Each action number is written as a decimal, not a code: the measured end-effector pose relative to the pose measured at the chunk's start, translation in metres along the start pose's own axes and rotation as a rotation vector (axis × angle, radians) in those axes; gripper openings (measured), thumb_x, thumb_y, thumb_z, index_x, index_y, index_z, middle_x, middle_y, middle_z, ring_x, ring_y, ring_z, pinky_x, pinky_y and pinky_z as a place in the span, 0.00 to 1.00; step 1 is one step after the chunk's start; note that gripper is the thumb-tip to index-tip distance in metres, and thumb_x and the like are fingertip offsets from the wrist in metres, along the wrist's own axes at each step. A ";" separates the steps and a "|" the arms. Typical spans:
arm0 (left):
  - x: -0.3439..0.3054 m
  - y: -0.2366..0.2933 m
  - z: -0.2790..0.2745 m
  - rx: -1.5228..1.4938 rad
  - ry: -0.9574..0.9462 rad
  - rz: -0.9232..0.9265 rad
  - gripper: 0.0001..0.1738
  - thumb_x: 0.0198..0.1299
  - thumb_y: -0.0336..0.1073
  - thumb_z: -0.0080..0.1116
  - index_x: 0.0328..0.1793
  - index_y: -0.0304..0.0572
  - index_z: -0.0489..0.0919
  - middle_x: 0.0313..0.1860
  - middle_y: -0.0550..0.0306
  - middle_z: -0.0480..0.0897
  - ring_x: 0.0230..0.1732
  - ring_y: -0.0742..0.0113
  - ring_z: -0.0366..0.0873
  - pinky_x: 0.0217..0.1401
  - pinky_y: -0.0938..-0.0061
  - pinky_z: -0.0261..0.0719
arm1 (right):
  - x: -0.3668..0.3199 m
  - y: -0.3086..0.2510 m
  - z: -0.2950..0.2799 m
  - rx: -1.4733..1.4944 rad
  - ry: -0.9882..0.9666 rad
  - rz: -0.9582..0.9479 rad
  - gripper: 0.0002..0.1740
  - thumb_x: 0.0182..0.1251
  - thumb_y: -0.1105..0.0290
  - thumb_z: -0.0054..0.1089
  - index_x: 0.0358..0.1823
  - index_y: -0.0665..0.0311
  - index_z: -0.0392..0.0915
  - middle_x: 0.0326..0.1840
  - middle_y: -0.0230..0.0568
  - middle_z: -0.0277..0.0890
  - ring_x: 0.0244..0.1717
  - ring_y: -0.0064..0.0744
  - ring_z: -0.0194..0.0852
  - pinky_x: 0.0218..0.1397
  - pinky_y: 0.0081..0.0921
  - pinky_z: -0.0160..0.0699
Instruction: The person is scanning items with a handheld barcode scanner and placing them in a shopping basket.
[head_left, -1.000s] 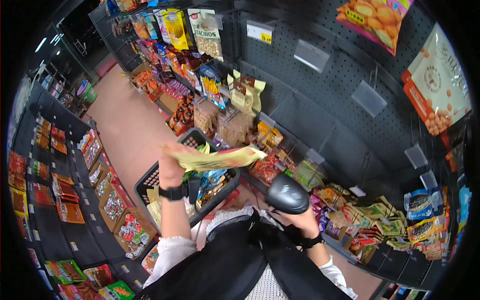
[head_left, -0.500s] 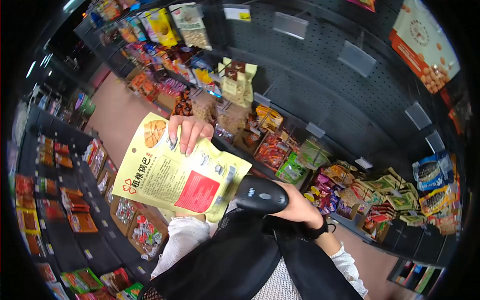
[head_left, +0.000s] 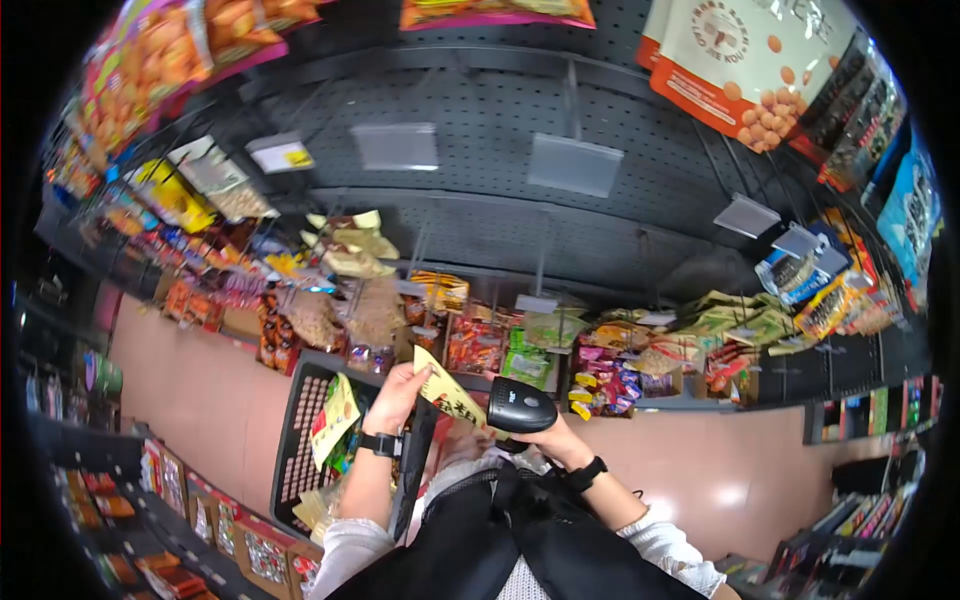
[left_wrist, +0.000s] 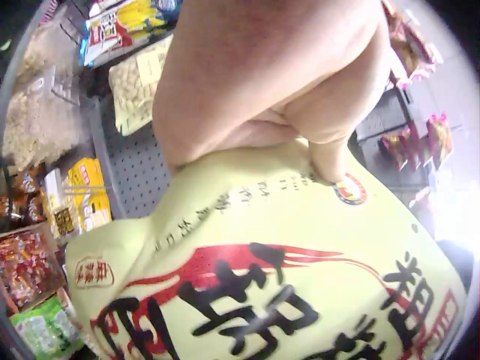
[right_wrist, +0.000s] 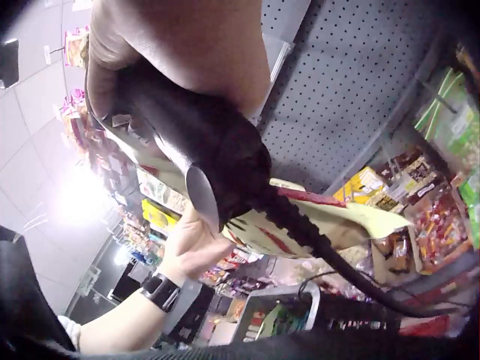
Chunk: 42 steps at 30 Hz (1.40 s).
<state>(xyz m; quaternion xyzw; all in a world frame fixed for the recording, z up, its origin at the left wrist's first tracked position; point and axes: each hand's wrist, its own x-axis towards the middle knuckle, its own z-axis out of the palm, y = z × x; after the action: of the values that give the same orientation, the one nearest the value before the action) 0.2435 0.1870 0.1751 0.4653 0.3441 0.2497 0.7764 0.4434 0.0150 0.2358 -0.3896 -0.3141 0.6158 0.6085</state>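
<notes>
In the head view my left hand (head_left: 397, 393) pinches the edge of a pale yellow snack bag (head_left: 448, 390), held tilted in front of my body. The left wrist view shows that bag (left_wrist: 262, 225) large, its dark lettering and red band facing the camera, with the fingers of my left hand (left_wrist: 277, 82) on its edge. My right hand (head_left: 560, 440) grips a black handheld scanner (head_left: 520, 405), whose front is close beside the bag. From the scanner (right_wrist: 225, 150) a coiled cable (right_wrist: 315, 240) runs down in the right wrist view.
A black basket (head_left: 300, 440) with another yellow bag (head_left: 335, 420) and more packets stands left of my left forearm. Ahead is a pegboard shelf (head_left: 480, 235) with hanging snacks and price holders; boxes of small packets line its bottom. Pink floor (head_left: 700, 460) lies to the right.
The yellow bag, spread broad side up toward the head camera half a second ago, is now tilted and seen narrow. The head view has turned rightward, and the basket shows again.
</notes>
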 end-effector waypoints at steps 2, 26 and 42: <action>0.018 -0.022 0.009 0.032 -0.010 -0.007 0.10 0.63 0.36 0.52 0.40 0.38 0.80 0.32 0.64 0.82 0.30 0.81 0.75 0.35 0.84 0.71 | -0.001 0.018 -0.020 0.033 0.090 0.013 0.37 0.46 0.80 0.67 0.61 0.65 0.64 0.59 0.35 0.68 0.56 0.23 0.65 0.61 0.24 0.62; 0.115 -0.012 -0.071 -0.155 0.439 0.277 0.13 0.64 0.41 0.51 0.38 0.40 0.80 0.34 0.67 0.80 0.33 0.83 0.71 0.39 0.84 0.67 | 0.164 0.033 -0.022 -0.066 0.360 -0.084 0.16 0.53 0.76 0.64 0.45 0.61 0.75 0.39 0.28 0.77 0.39 0.18 0.71 0.44 0.20 0.68; 0.138 0.009 -0.063 -0.167 0.425 0.279 0.13 0.64 0.40 0.51 0.39 0.37 0.79 0.34 0.64 0.81 0.33 0.82 0.72 0.38 0.83 0.70 | 0.182 0.021 -0.023 -0.082 0.416 -0.089 0.19 0.53 0.77 0.64 0.49 0.63 0.73 0.46 0.31 0.76 0.46 0.21 0.71 0.51 0.22 0.67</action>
<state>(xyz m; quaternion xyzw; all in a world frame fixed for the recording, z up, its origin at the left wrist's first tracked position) 0.2831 0.3236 0.1211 0.3795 0.4104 0.4739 0.6804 0.4605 0.1932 0.1889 -0.5186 -0.2233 0.4814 0.6704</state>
